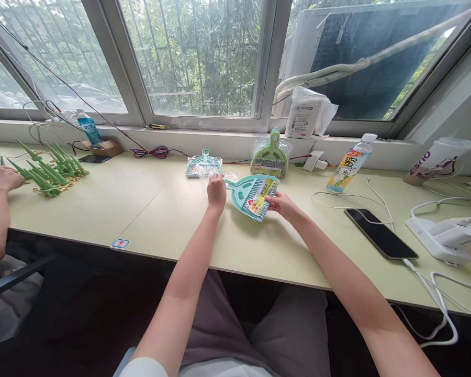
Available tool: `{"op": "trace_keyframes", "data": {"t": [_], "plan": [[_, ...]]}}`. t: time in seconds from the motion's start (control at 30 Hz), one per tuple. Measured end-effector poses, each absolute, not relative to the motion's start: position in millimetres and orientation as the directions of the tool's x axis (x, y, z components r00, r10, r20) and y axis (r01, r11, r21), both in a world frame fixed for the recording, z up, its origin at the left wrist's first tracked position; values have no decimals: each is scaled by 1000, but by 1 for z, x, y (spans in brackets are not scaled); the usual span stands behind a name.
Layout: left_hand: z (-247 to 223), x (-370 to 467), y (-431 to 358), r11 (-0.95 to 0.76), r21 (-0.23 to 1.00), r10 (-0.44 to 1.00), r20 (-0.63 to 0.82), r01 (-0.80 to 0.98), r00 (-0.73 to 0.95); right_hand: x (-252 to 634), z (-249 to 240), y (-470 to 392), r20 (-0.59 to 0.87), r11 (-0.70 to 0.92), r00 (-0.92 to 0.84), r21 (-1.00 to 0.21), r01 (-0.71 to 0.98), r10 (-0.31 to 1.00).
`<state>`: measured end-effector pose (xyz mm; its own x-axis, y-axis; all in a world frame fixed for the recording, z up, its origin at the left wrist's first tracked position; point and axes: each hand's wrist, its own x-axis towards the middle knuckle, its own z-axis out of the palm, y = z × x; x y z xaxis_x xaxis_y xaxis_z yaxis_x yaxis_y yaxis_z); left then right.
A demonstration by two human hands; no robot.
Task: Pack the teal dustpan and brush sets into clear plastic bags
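teal dustpan (246, 195) w/ blue-n-white striped brush bristles, label on it yellow, pink n white. another teal set (204, 163) in clear wrap behind, then a green dustpan set (270, 154) w/ grey bristles. desk (149, 209) pale yellow-green. spikes (47, 170) at far left bright green. phone (380, 240) black, cables (435, 293) white. bottle (349, 165) yellow-n-green label w/ red print, white cap. small bottle (88, 128) blue label. wires (151, 153) purple n red.

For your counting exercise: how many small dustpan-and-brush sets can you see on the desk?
3. One teal set is held between the left hand and right hand; another teal set and a green set lie by the windowsill.
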<state>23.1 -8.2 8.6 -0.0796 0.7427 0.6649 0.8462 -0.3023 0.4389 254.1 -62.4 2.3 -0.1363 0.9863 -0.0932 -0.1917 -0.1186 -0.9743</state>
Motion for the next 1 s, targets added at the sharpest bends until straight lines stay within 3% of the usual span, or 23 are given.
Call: {"op": "trace_keyframes", "data": {"t": [0.1,0.2,0.33,0.63,0.7,0.8,0.9,0.93,1.0], "plan": [[9,25,-9,-382,464,679,727,799,-98,245,3,-67,-85,-120,-192,-976,-180,978],[8,29,-10,-443,447,656,753,777,-59,233,-3,-69,-61,-86,-107,-965,-248,992],[8,37,-12,-466,459,715,699,757,16,217,-16,-71,-35,-17,49,-942,-335,998],[20,56,-34,-565,420,743,634,710,217,214,-22,-71,68,99,99,-931,-350,993],[24,58,-39,-521,434,737,664,735,130,215,-20,-70,82,116,108,-926,-358,991],[29,54,-40,-339,580,707,676,741,-205,217,-18,-69,107,145,119,-912,-383,987],[28,46,-28,-228,839,715,489,495,-500,220,-14,-70,129,168,121,-901,-400,984],[26,43,-23,-231,911,777,384,341,-499,221,-13,-70,137,174,119,-900,-400,983],[21,39,-13,-197,980,936,187,-5,-298,222,-11,-71,146,182,118,-900,-396,982]]}}
